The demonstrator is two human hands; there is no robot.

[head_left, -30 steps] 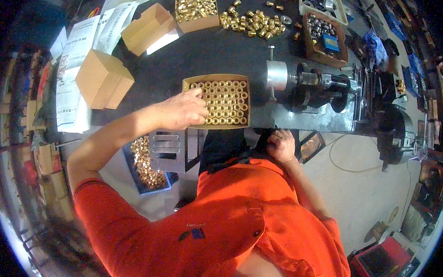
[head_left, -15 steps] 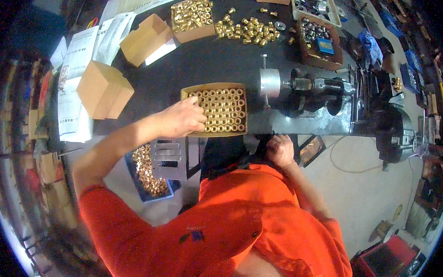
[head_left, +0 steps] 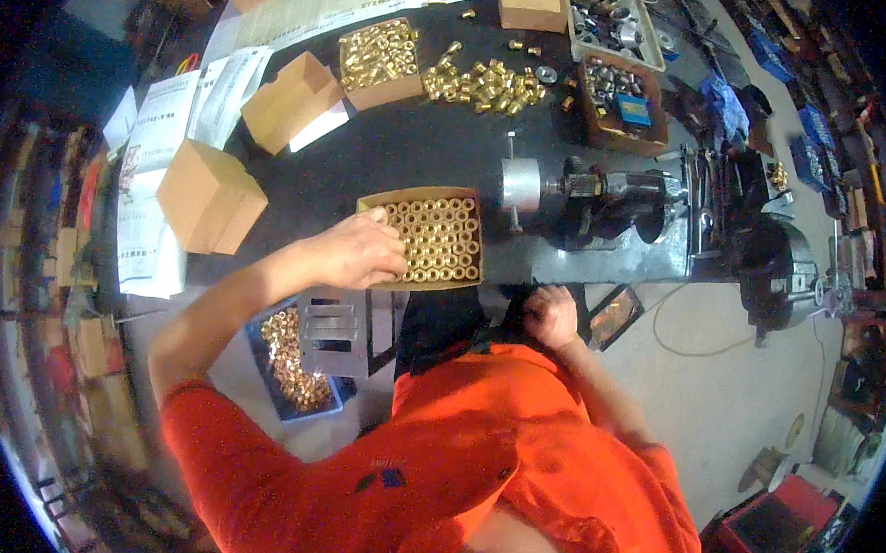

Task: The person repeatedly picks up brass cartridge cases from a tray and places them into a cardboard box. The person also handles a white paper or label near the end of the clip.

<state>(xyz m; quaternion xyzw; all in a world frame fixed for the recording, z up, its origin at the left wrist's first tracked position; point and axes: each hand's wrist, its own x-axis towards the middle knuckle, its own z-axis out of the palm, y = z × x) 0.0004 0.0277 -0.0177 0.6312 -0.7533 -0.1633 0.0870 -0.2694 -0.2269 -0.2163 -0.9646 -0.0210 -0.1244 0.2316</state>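
Observation:
A cardboard box (head_left: 419, 192) stands at the near edge of the dark bench. Brass ring-ended fittings (head_left: 433, 238) fill it in neat upright rows. Over the box's left side lies my left hand (head_left: 362, 249), its fingers curled down against the left column of fittings. Whatever its fingertips grip is hidden beneath them. Below the bench edge my right hand (head_left: 550, 316) rests closed by my dark-trousered lap. Its palm faces away from view, so anything inside cannot be made out.
Loose brass fittings (head_left: 488, 85) lie beyond, beside a filled carton (head_left: 379, 58). Cardboard boxes (head_left: 210, 199) sit at left on newspaper. A metal clamping fixture (head_left: 607, 200) stands right of the box. Below the bench are a metal frame (head_left: 338, 333) and a blue bin (head_left: 328, 408) of copper-coloured parts.
The whole view has shifted slightly, so the bench things sit a little lower. My left hand stays at the box's left side, fingers still curled; my right hand keeps its place.

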